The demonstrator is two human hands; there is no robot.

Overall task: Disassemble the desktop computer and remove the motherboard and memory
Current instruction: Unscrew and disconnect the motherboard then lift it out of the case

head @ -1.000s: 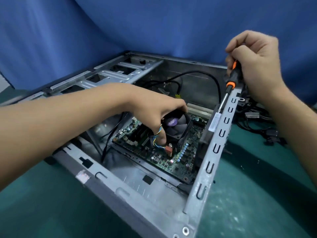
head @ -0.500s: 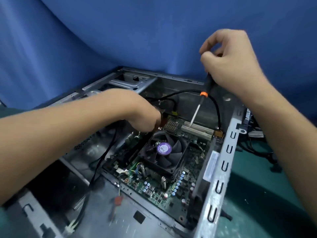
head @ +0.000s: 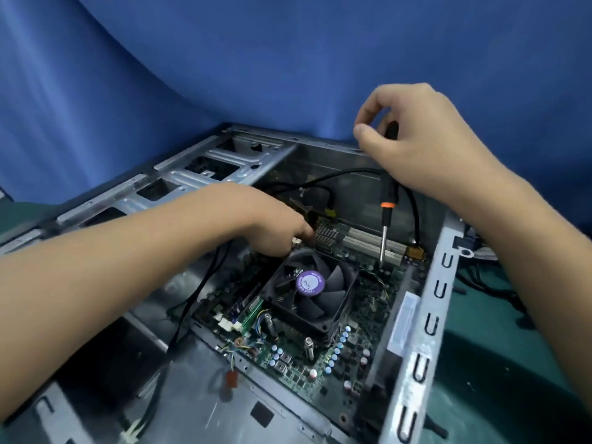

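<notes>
The desktop computer case (head: 429, 331) lies open on its side on a green surface (head: 499, 363), with a blue cloth (head: 256, 75) hung behind it. The motherboard (head: 349, 363) sits flat on the floor of the case, toward its right wall, and a black cooling fan (head: 315, 293) with a purple round label stands on the middle of it. 1 green memory module (head: 251, 310) stands in its slot just left of the fan. The right hand (head: 426, 142) is raised over the far right part of the case, its fingers curled round the top of a screwdriver (head: 387, 200) with a black handle and an orange ring. The tool is nearly upright, its tip down on the board just past the fan's far right corner, in front of 2 white expansion slots (head: 368, 243). The left hand (head: 275, 225) reaches in across the case to the fan's far left corner, beside a small finned heatsink (head: 330, 233); its fingers point down and are mostly hidden, so whether they hold anything cannot be told. A black cable (head: 336, 174) arcs along the far wall, and a loose wire with a red connector (head: 231, 378) lies on the bare metal floor near the board's front left corner.
</notes>
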